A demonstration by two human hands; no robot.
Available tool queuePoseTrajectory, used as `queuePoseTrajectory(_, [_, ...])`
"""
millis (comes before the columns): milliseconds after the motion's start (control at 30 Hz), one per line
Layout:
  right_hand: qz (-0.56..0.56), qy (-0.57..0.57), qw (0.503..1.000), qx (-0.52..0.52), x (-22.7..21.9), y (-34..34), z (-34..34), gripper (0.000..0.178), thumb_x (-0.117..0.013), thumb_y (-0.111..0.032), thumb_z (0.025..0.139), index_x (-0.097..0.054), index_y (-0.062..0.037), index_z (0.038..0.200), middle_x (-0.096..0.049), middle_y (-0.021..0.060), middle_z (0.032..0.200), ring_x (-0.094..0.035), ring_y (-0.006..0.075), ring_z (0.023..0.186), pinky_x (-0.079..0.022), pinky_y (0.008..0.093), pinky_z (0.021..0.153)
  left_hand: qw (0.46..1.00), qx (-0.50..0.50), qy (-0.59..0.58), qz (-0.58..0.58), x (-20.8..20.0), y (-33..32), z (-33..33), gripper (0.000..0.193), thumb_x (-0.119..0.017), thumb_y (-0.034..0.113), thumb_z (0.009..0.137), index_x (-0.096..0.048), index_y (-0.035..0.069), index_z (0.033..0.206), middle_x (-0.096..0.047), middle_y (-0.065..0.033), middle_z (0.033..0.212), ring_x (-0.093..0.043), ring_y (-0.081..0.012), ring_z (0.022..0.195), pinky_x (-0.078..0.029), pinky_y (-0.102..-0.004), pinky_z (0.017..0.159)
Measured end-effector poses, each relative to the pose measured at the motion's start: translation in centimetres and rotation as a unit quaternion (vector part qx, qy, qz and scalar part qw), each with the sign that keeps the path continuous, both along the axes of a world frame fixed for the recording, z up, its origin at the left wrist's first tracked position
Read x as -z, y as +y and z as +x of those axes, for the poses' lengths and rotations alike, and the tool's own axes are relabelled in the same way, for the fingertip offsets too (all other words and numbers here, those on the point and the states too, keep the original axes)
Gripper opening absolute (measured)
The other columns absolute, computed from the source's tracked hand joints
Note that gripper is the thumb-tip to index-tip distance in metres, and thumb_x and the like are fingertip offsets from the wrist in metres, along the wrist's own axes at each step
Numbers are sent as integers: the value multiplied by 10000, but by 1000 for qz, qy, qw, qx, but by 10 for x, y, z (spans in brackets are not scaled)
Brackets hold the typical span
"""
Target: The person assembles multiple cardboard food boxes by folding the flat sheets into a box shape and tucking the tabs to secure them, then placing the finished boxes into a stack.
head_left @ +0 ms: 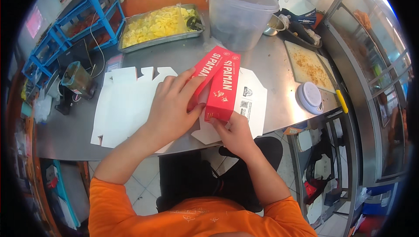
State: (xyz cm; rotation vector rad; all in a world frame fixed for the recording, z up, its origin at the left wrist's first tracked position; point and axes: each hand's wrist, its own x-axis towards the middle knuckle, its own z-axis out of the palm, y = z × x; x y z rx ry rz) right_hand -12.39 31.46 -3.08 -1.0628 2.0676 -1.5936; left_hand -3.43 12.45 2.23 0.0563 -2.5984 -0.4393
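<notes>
Between my hands is a red cardboard box [222,86] with white lettering, partly folded, its two long red panels meeting at the far end and spreading apart toward me. My left hand [172,101] grips the left panel, fingers over its outside and thumb at the inner side. At the near right corner, my right hand [233,134] pinches the box's lower end. Under and beside it lie flat white carton blanks: a large one [124,106] to the left, and one with black print [255,101] to the right.
On the steel table [275,69], a metal tray [163,36] of yellow pieces and a big plastic tub [240,18] stand at the back. To the right are a cutting board [305,64], a yellow-handled knife [341,101] and a round white device [310,97]. Blue baskets [87,14] stand left.
</notes>
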Motion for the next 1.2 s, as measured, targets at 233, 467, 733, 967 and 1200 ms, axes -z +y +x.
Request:
queuePoseTrajectory(233, [-20, -12, 999, 23, -2, -24, 7, 238, -692, -71, 1004, -703, -13, 1235, -784, 109, 1007, -695, 155, 861, -543, 318, 801, 995, 76, -10, 64, 4, -44, -5, 669, -854, 73, 794, -606, 71, 1416, -525, -182, 1528, -532, -406, 1341, -449, -481, 1135])
queuePoseTrajectory(467, [-1, 3, 999, 35, -1, -32, 10, 269, -632, -58, 1033, -640, 17, 1291, -770, 214, 1095, -770, 364, 1042, -580, 413, 895, 976, 107, 59, 182, 34, -41, -8, 706, -774, 1, 846, -545, 89, 1508, -428, -213, 1611, -430, -413, 1499, -393, -480, 1215])
queuePoseTrajectory(733, [-10, 23, 997, 77, 2, -39, 18, 237, -639, -44, 1025, -653, 24, 1251, -770, 239, 1069, -758, 426, 1015, -593, 449, 852, 974, 91, 85, 187, 39, -34, -7, 686, -775, 8, 850, -564, 85, 1498, -447, -216, 1598, -478, -414, 1468, -443, -468, 1180])
queuePoseTrajectory(967, [-16, 34, 994, 100, 6, -45, 15, 230, -642, -31, 1010, -670, 8, 1235, -768, 247, 1031, -762, 427, 978, -599, 453, 828, 975, 84, 117, 170, 41, -35, -8, 665, -784, 16, 835, -596, 81, 1470, -491, -219, 1559, -523, -406, 1428, -481, -457, 1146])
queuePoseTrajectory(1200, [-1, 40, 994, 103, 2, -50, 16, 241, -649, -30, 1026, -681, 4, 1262, -800, 166, 1028, -791, 245, 972, -594, 362, 797, 973, 86, 135, 167, 44, -38, -8, 596, -771, 60, 823, -646, 111, 1403, -498, -219, 1545, -595, -415, 1341, -547, -451, 1062])
